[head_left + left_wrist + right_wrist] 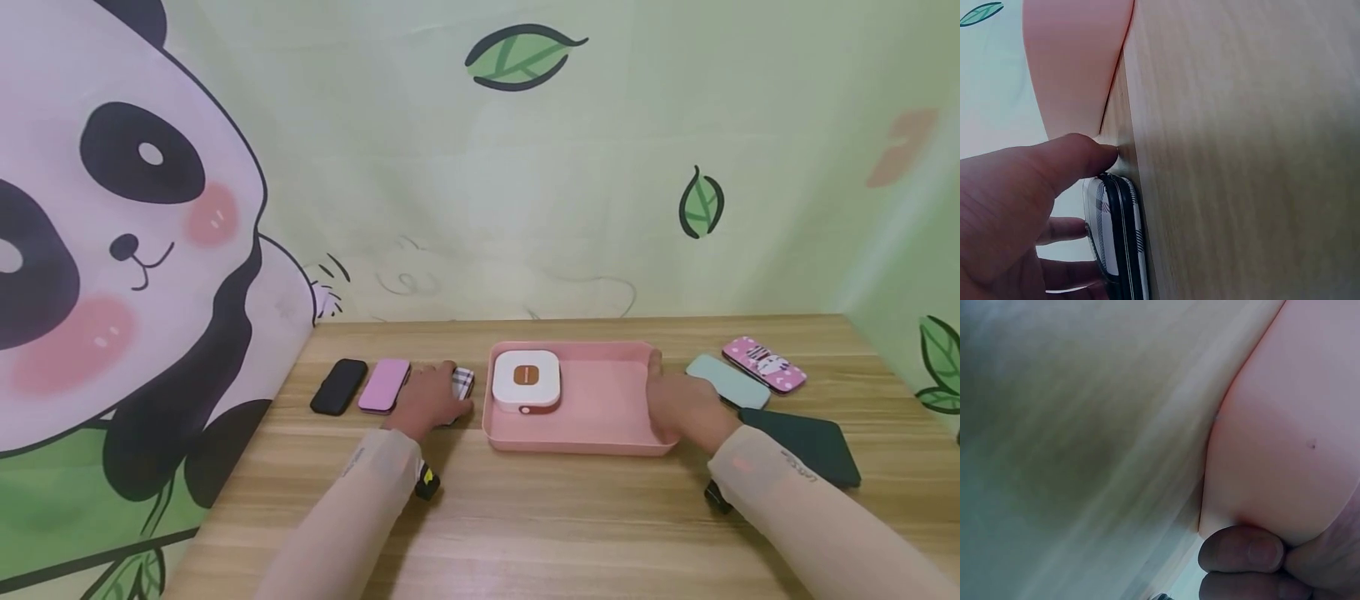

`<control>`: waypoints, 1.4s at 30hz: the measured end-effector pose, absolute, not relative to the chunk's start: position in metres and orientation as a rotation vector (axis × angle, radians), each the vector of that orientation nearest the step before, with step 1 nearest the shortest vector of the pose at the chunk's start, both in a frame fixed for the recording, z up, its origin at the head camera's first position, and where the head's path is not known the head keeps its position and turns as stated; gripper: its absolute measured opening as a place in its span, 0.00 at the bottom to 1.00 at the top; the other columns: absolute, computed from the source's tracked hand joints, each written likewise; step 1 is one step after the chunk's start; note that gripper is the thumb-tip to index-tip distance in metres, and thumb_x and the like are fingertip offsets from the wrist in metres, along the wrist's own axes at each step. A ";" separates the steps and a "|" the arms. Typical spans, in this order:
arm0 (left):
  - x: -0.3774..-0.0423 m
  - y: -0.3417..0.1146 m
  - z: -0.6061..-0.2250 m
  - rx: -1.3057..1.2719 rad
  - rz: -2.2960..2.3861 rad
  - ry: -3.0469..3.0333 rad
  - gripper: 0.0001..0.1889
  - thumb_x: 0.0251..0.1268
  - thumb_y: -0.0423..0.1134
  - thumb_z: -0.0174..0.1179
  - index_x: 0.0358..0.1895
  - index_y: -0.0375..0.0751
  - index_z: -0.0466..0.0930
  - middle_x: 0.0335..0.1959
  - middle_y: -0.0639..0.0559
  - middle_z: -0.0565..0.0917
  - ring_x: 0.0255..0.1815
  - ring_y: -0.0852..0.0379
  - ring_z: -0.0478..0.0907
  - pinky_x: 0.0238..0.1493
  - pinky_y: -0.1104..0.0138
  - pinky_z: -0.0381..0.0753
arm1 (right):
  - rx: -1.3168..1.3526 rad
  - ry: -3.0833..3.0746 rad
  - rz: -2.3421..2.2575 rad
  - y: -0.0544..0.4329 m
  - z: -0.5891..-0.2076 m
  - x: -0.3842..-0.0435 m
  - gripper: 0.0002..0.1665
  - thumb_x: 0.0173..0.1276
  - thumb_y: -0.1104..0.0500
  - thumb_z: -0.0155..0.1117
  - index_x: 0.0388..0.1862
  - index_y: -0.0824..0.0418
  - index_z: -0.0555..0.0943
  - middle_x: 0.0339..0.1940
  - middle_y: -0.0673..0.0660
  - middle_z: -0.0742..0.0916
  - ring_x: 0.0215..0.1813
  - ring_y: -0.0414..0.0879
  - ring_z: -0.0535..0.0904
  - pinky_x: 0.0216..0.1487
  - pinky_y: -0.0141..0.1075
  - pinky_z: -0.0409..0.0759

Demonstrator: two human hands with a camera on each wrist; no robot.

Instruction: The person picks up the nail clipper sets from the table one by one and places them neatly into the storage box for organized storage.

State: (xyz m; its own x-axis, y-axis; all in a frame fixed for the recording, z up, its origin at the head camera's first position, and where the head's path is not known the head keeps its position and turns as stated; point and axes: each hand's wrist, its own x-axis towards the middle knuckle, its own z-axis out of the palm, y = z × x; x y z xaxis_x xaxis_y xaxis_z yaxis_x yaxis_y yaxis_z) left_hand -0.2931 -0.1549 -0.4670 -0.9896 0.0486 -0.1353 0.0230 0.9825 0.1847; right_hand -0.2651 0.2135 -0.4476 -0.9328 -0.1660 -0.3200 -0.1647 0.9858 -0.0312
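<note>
My left hand (427,398) is over a small plaid case (462,382), which lies on the table left of the pink tray. In the left wrist view the thumb bends at one end of the zippered plaid case (1124,231), and the other fingers reach behind its lid. My right hand (682,407) grips the right wall of the pink tray (600,447). The right wrist view shows curled fingers (1235,550) against the tray's outer wall. Inside the tray, at its left, sits a white square box (510,368) with a brown label.
Left of my left hand lie a pink case (386,385) and a black case (339,387). To the right are a mint case (727,381), a pink patterned case (765,364) and a dark green flat pouch (806,446). A printed curtain (420,167) hangs behind the table.
</note>
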 end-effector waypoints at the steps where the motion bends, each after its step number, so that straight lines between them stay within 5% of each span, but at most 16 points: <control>1: -0.294 -0.155 -0.467 0.051 0.274 2.987 0.39 0.57 0.56 0.65 0.71 0.44 0.68 0.51 0.41 0.79 0.46 0.46 0.75 0.45 0.53 0.79 | -0.242 2.803 -0.005 0.213 -0.447 -0.265 0.56 0.61 0.67 0.58 0.78 0.78 0.35 0.16 0.56 0.76 0.17 0.45 0.65 0.18 0.34 0.61; 42: -0.294 -0.155 -0.458 0.068 0.472 3.056 0.37 0.52 0.54 0.62 0.65 0.39 0.72 0.41 0.44 0.79 0.37 0.49 0.75 0.36 0.59 0.76 | -0.251 2.823 0.041 0.211 -0.442 -0.260 0.53 0.63 0.66 0.56 0.77 0.79 0.37 0.16 0.56 0.76 0.17 0.45 0.65 0.19 0.35 0.61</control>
